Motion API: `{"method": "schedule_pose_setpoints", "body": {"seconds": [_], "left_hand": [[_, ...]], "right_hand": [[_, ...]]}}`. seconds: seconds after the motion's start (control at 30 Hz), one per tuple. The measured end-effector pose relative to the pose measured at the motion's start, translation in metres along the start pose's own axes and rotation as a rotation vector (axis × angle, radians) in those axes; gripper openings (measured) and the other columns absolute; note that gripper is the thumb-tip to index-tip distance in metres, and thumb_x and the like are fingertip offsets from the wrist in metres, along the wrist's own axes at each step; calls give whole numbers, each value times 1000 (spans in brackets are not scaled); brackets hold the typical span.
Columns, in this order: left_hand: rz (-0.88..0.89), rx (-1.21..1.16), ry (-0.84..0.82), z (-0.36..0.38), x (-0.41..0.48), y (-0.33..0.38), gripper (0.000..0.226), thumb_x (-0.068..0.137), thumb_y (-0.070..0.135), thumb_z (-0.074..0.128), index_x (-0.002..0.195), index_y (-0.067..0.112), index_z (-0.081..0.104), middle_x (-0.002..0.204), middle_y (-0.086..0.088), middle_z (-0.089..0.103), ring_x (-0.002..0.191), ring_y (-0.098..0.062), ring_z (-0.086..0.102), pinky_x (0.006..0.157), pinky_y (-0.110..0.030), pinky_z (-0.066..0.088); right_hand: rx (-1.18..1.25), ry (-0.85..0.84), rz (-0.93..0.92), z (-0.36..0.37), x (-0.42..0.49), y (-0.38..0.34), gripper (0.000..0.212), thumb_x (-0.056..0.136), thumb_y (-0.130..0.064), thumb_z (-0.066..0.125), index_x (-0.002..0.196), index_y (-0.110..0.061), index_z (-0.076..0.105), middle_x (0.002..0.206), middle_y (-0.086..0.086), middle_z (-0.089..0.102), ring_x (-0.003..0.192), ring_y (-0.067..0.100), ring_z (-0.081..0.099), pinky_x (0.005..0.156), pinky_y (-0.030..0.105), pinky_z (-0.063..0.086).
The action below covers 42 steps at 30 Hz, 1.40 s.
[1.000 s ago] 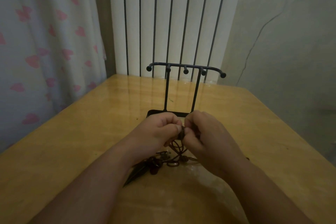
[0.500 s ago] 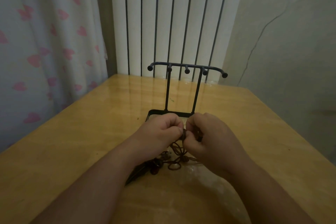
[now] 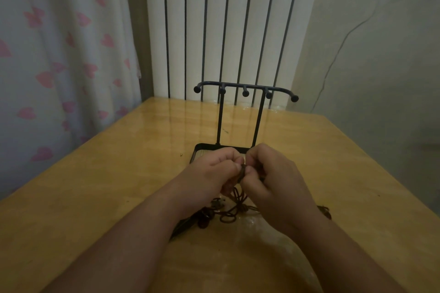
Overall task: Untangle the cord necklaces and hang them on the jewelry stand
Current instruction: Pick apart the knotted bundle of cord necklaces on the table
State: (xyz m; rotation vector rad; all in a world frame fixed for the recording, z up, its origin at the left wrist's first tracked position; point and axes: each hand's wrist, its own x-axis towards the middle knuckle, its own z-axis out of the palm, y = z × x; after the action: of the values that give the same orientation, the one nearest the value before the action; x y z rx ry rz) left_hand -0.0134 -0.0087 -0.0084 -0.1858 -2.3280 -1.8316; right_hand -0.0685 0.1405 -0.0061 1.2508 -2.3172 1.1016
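Looking down on a glossy yellow wooden counter (image 3: 95, 197), running back to a white ribbed radiator (image 3: 214, 19), with a curtain (image 3: 59, 54) printed in pink hearts hanging at the left. Standing upright near the middle of the counter, a black jewelry stand (image 3: 220, 121): 2 thin posts rising from a shallow tray base and carrying a curved bar with 5 ball-tipped pegs. Reaching in from the bottom edge, 2 bare forearms, meeting just in front of that tray. Curling the left hand (image 3: 214, 171) and the right hand (image 3: 273, 181) knuckle to knuckle, fingers (image 3: 234, 165) of both pinching a dark knot of cord between them. Trailing down from that pinch, the brown cord necklaces (image 3: 234, 207), lying in a loose tangle of loops on the counter under the hands, near the stand's base but not yet hanging on it, 1 dark end showing beside the right wrist.
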Motion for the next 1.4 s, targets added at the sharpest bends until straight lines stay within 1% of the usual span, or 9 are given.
{"method": "schedule_pose_setpoints", "body": {"seconds": [0.2, 0.37, 0.5, 0.67, 0.8, 0.93, 1.07, 1.3, 1.4], "left_hand": [[-1, 25, 60, -1, 0, 0, 19, 83, 30, 47, 69, 34, 59, 70, 2, 50, 67, -18, 43, 65, -39, 38], [41, 209, 125, -3, 2, 1, 24, 94, 20, 49, 73, 31, 54, 60, 15, 49, 54, 1, 42, 56, -20, 36], [56, 319, 131, -3, 2, 3, 20, 94, 18, 50, 76, 28, 52, 62, 12, 48, 52, 1, 41, 52, -16, 35], [57, 408, 124, -2, 2, -1, 20, 94, 22, 50, 76, 30, 51, 66, 9, 51, 54, 0, 41, 51, -19, 36], [51, 437, 122, -1, 3, -4, 20, 93, 24, 50, 75, 32, 51, 67, 9, 51, 54, 0, 42, 52, -21, 35], [38, 369, 131, -2, 4, -1, 21, 92, 21, 51, 74, 29, 54, 66, 10, 52, 56, -1, 43, 55, -25, 38], [31, 400, 125, -2, 2, 3, 21, 90, 19, 54, 73, 31, 55, 58, 15, 51, 51, 2, 43, 50, -16, 36], [-8, 336, 54, -4, 0, 5, 20, 90, 18, 53, 74, 29, 55, 66, 11, 52, 59, -4, 45, 59, -28, 39], [-19, 260, 56, -3, 1, 5, 25, 89, 26, 52, 67, 37, 56, 61, 15, 50, 58, -4, 43, 59, -31, 38]], "right_hand": [[83, 42, 23, 1, 2, 1, 6, 80, -37, 48, 75, -33, 49, 65, -12, 48, 61, 4, 46, 53, 13, 38], [-15, 39, 11, -5, 1, 6, 2, 82, -33, 55, 82, -33, 57, 72, -15, 53, 68, 4, 47, 56, 13, 34], [-50, 40, 26, -4, 2, 5, 5, 80, -39, 53, 82, -35, 56, 76, -17, 53, 71, 3, 48, 59, 17, 37], [-201, -24, -10, -6, 3, 0, 7, 83, -33, 56, 78, -28, 58, 70, -13, 51, 73, 6, 49, 56, 21, 45], [-280, -68, -11, -5, 5, -1, 9, 87, -33, 55, 82, -26, 54, 75, -10, 48, 72, 7, 44, 59, 21, 39], [-266, -85, 5, -6, 6, -3, 9, 88, -33, 53, 82, -27, 50, 76, -10, 47, 72, 8, 42, 60, 23, 39], [-264, -125, 2, -7, 5, -4, 13, 85, -37, 47, 83, -25, 51, 76, -9, 48, 71, 9, 43, 60, 26, 42], [-244, -152, -5, -8, 5, -6, 12, 88, -32, 52, 79, -32, 44, 77, -12, 45, 70, 7, 42, 58, 21, 38], [-215, -150, 5, -8, 4, -6, 19, 85, -32, 50, 73, -35, 36, 76, -13, 43, 70, 5, 41, 57, 20, 32]]}}
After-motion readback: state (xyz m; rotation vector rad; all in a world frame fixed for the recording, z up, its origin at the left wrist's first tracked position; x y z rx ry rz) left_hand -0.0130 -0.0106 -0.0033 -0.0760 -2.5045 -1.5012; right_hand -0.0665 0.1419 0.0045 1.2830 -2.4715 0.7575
